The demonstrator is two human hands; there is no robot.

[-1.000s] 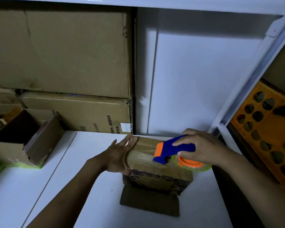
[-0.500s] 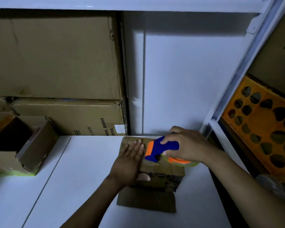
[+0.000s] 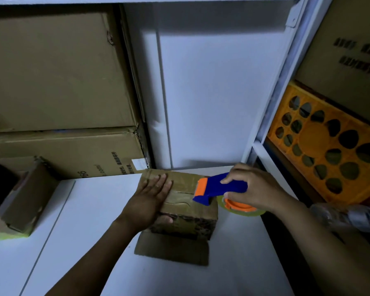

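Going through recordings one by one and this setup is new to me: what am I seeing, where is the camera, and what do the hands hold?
No machine here: a person's bare hands, filmed from a head-worn camera looking forward and down. The left hand lies flat on a small cardboard box standing on a white shelf. The right hand grips a blue and orange tape dispenser, its nose at the box top. Cartons are stacked behind, and an orange crate sits at right.

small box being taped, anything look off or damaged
Yes: a loose flap lies flat on the table at the near side of the small box, unfolded, while the right hand holds the tape dispenser on top.
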